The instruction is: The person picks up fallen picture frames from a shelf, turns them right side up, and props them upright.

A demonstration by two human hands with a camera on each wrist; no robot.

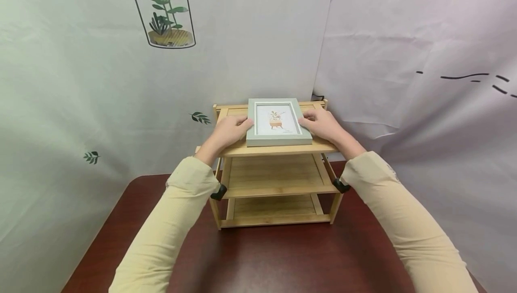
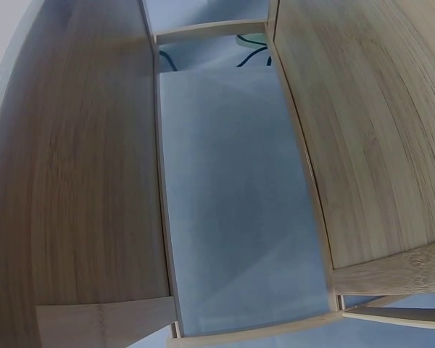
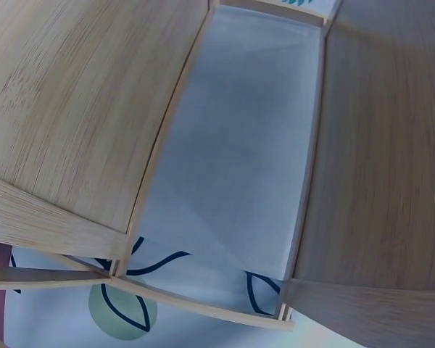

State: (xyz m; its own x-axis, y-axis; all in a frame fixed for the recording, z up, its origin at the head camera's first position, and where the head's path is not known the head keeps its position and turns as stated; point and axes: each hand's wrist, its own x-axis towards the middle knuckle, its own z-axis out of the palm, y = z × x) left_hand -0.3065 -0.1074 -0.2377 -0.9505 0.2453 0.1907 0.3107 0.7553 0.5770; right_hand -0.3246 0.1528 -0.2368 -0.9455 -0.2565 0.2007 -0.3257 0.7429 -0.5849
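A picture frame (image 1: 279, 139) with a pale grey-green border lies face up on the top board of a wooden shelf rack (image 1: 278, 150). Inside its white mat is a print of a potted plant. My left hand (image 1: 231, 130) holds the frame by its left edge, thumb against the border. On the opposite edge my right hand (image 1: 323, 124) grips it, with the fingers curled at the side. The undersides of both hands are hidden. Neither wrist view shows a hand or the frame; they look between the rack's boards (image 2: 377, 130) (image 3: 80, 109).
Below the top board are two lower shelves (image 1: 278, 174). The rack stands on a dark red table (image 1: 278, 257). Behind it hangs a white cloth (image 1: 262, 50) printed with plants and leaves. Black wrist straps (image 1: 219, 192) sit near the rack's side posts.
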